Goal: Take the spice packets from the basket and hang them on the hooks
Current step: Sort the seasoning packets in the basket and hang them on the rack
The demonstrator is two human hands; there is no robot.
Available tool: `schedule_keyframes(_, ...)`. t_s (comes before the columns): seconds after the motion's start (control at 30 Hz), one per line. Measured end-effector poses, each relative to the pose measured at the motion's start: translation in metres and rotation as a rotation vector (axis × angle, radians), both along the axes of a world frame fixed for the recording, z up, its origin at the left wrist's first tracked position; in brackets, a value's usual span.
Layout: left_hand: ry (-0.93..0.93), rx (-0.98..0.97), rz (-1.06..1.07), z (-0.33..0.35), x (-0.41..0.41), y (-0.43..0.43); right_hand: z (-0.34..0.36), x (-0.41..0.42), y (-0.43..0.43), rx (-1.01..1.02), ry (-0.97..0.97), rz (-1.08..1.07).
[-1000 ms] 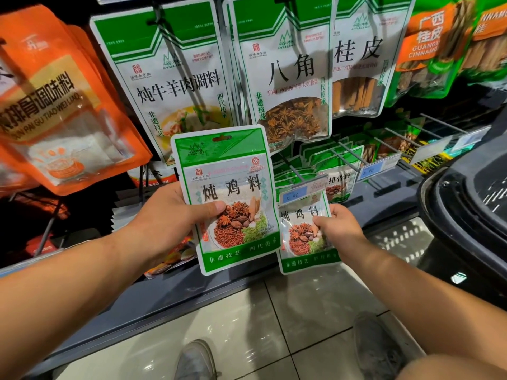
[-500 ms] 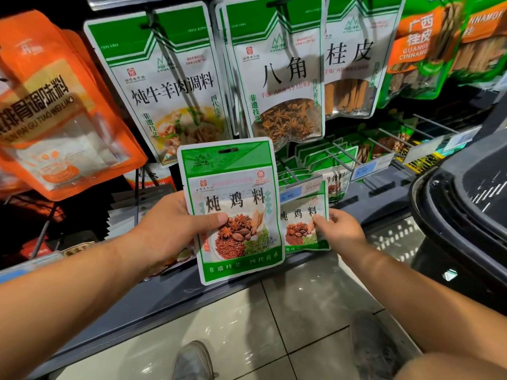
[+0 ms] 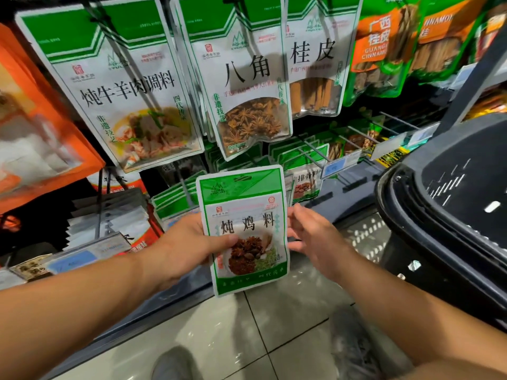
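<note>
Fingers of the left hand [image 3: 186, 245] lie hidden behind the gripped spice packet [image 3: 247, 215].

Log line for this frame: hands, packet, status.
left grip: holds green spice packet, upright | right grip: open, beside packet's right edge | packet: not yet on hook | black basket: at right

Wire hooks [image 3: 399, 121], green-and-white spice packets [image 3: 131, 86] hanging from them, orange packets [image 3: 41, 127] at left, tiled floor [image 3: 233, 333] below
</note>
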State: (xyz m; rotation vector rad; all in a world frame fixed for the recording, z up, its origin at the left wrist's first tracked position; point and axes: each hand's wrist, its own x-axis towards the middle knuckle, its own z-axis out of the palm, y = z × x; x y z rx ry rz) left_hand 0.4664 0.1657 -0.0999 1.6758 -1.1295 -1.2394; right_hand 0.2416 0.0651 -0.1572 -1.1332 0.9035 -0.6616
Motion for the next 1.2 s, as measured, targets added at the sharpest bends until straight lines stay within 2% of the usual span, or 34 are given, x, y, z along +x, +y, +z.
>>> schedule_keyframes(0.1,0.066,0.030,0.018,-0.009,-0.011,-0.005,-0.001,-0.001,0.003,-0.045,0.014,0.066)
schedule_keyframes(0.2,0.101,0.061,-0.005,-0.017,-0.020,-0.010,-0.009,-0.006,0.003,-0.110,0.151,0.074)
schedule_keyframes(0.33,0.009,0.011,-0.009,-0.020,-0.016,-0.027,-0.029,-0.018,-0.004,-0.035,0.259,0.007)
schedule_keyframes(0.47,0.032,-0.014,0.039,-0.022,-0.019,-0.035,-0.040,-0.023,-0.011,-0.015,0.314,-0.047)
schedule_keyframes(0.63,-0.019,0.048,0.086,-0.037,-0.029,-0.035,-0.042,-0.022,-0.016,-0.026,0.312,-0.054)
schedule_keyframes(0.77,-0.179,0.080,0.131,-0.048,-0.033,-0.034,-0.037,-0.019,-0.018,-0.069,0.289,-0.025)
schedule_keyframes(0.97,-0.166,0.068,0.074,-0.059,-0.031,-0.034,-0.030,-0.011,-0.024,-0.097,0.269,-0.023)
schedule_keyframes(1.2,-0.058,0.075,0.144,-0.066,-0.024,-0.041,-0.028,-0.004,-0.031,-0.103,0.253,-0.031)
